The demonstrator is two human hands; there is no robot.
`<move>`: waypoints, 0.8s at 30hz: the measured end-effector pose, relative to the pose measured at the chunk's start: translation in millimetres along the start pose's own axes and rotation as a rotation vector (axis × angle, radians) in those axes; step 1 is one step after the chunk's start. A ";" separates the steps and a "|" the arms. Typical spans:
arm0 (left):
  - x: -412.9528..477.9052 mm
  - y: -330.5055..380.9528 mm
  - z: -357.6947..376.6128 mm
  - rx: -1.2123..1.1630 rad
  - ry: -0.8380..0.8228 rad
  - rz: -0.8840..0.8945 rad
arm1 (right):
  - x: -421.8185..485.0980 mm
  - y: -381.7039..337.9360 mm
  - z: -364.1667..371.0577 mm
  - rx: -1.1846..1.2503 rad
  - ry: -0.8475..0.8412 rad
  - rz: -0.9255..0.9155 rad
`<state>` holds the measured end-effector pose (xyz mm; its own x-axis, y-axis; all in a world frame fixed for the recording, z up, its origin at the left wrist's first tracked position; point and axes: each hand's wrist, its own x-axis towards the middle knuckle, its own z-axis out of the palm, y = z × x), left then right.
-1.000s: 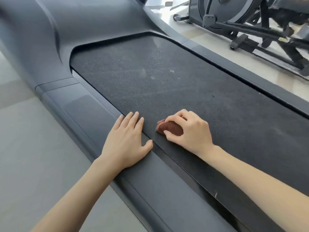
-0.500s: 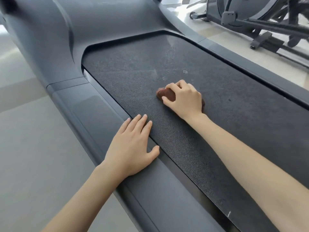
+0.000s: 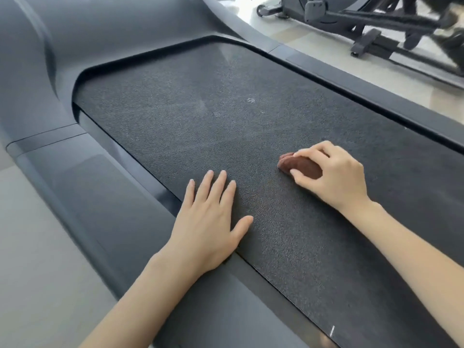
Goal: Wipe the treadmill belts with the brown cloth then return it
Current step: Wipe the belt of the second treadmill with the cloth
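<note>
- Gripping the brown cloth [image 3: 301, 167], your right hand [image 3: 335, 178] curls its fingers over the top and tucks its thumb along the near side, so the cloth is bunched into a small lump.
- The cloth sits on the treadmill belt [image 3: 200, 126], toward the right half of it. Only its left end pokes out from under your fingers.
- Your left hand [image 3: 208, 222] lies flat, with straight fingers spread a little. It holds nothing.
- The fingers of that hand rest on the belt. The back part of the palm sits over the left side rail [image 3: 113, 197], right where the belt and the rail meet.
- Your 2 hands are near each other but not touching, with bare belt between them.
- The belt is dark and bumpy. 1 small pale spot [image 3: 250, 100] shows on it farther up, and 1 short white mark [image 3: 332, 331] sits near the bottom of the view.
- At the far end, the belt goes under the big dark gray front cover [image 3: 100, 33].
- The right side rail [image 3: 376, 96] runs along the other edge of the belt.
- Past that rail, a black exercise machine [image 3: 376, 18] stands on the pale floor [image 3: 313, 46]. It is blurry, so you cannot tell what kind it is.
- More of the floor shows to the left of the treadmill.
</note>
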<state>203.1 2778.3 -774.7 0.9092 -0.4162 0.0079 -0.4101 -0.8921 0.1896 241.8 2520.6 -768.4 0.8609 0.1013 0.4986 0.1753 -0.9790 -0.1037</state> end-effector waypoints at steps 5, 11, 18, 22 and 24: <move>23.0 10.1 10.1 0.023 0.039 -0.025 | 67.9 67.0 25.0 -0.038 -0.081 0.187; 19.4 13.6 7.5 0.048 0.027 -0.040 | 104.2 74.7 39.7 -0.110 -0.152 0.327; 23.2 -3.0 5.7 0.010 0.011 -0.026 | 48.5 -9.7 23.4 0.068 -0.096 -0.021; 48.0 -36.5 -4.5 0.062 0.008 -0.133 | 39.8 -39.2 29.4 0.100 -0.013 -0.209; 58.0 -49.2 -8.2 0.066 -0.012 -0.127 | 51.5 -35.8 37.0 0.144 -0.022 -0.175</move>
<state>276.6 2799.5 -775.5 0.9534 -0.3007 -0.0240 -0.2957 -0.9473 0.1230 297.6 2567.4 -770.9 0.8212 0.2727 0.5014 0.3880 -0.9110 -0.1400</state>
